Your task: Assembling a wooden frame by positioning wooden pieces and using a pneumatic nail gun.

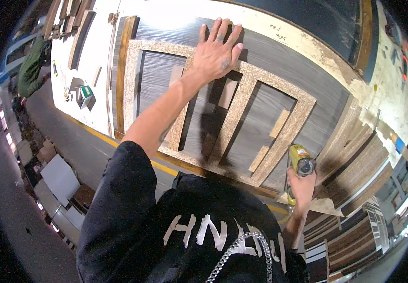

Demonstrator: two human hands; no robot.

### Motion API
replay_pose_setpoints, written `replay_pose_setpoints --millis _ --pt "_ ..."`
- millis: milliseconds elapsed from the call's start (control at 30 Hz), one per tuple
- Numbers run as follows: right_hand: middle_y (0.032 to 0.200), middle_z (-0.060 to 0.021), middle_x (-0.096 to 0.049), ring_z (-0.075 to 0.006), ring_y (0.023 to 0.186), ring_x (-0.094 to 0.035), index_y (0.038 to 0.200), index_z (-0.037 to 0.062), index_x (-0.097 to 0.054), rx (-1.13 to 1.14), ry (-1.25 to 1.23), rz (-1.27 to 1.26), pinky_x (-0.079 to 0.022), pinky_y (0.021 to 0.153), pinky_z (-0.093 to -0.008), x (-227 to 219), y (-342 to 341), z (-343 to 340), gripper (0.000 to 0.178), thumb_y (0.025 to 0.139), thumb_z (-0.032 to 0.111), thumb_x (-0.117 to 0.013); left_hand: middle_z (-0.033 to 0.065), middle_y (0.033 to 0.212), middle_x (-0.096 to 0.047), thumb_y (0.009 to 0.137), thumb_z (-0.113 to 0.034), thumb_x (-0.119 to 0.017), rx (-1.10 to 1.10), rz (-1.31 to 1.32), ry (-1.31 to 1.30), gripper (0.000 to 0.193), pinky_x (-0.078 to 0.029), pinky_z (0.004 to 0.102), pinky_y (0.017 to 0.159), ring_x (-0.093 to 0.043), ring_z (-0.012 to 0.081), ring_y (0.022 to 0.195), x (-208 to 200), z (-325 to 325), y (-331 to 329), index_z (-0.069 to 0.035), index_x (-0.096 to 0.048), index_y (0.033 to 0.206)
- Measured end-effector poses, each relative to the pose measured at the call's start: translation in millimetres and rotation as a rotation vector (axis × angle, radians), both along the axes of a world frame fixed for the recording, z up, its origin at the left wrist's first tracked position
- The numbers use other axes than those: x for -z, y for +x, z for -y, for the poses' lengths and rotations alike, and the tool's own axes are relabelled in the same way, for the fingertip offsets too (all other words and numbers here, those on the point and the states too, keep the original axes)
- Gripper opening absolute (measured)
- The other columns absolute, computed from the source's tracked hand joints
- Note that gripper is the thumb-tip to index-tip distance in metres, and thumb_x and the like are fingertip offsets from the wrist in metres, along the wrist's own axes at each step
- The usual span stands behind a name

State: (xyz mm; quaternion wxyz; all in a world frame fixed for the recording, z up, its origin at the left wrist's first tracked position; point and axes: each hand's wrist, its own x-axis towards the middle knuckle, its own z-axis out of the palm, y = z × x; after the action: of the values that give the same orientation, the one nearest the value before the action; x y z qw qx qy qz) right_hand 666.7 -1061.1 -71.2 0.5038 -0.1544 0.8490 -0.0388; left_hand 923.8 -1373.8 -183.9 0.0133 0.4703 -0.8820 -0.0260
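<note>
My left hand point(217, 57) lies flat with its fingers spread over the far edge of a chipboard frame point(247, 87), the fingertips reaching onto the grey wood-grain panel point(279, 70) beneath. Crossbars divide the frame into open bays, and several short wood strips point(279, 123) lie inside them. At the near right corner, my right hand point(303, 185) is wrapped around the grip of a yellow-green nail gun point(299, 155). Its nose is hidden from this angle, so I cannot tell whether it touches the panel.
A wooden strip point(124, 70) runs along the panel's left side. Stacked boards point(354, 160) stand close by on the right. On the white tabletop at left sit a small green box point(86, 92) and wood offcuts point(80, 40). A person in green point(33, 70) is farther left.
</note>
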Motion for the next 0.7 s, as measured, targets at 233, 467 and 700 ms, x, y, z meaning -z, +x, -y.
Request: replay_pose_setpoints --millis 233,467,700 --pt "0.108 -0.0229 -0.062 -0.0315 0.093 -0.065 0.12 -0.0119 -0.048 -0.017 0.104 -0.088 -0.05 0.081 -0.0391 1 9 -2 0.066 0.074 0.028 -0.073 -0.0027 0.153 -0.032 0.101 -0.053 -0.015 0.1 0.054 -0.021 0.057 -0.012 0.0556 0.117 -0.029 0.0174 0.142 -4 16 32 -0.026 -0.025 0.151" --pt "0.085 -0.0216 -0.067 -0.029 0.082 -0.068 0.101 -0.0092 -0.061 -0.231 -0.092 -0.13 -0.051 0.071 -0.0366 -29 24 31 0.034 0.076 0.013 -0.069 -0.0062 0.155 -0.029 0.102 -0.05 -0.013 0.052 0.103 -0.053 0.055 -0.005 0.058 0.117 -0.026 0.0162 0.143 1 13 37 -0.028 -0.025 0.151" --pt "0.098 -0.0166 -0.066 -0.0238 0.086 -0.064 0.108 -0.0085 -0.057 -0.212 -0.034 -0.176 -0.052 0.072 -0.0369 -15 18 13 0.036 0.08 0.011 -0.066 0.0051 0.153 -0.034 0.102 -0.047 -0.02 0.054 -0.032 0.039 0.057 -0.015 0.0485 0.118 -0.027 0.021 0.143 -3 20 46 -0.016 -0.034 0.148"
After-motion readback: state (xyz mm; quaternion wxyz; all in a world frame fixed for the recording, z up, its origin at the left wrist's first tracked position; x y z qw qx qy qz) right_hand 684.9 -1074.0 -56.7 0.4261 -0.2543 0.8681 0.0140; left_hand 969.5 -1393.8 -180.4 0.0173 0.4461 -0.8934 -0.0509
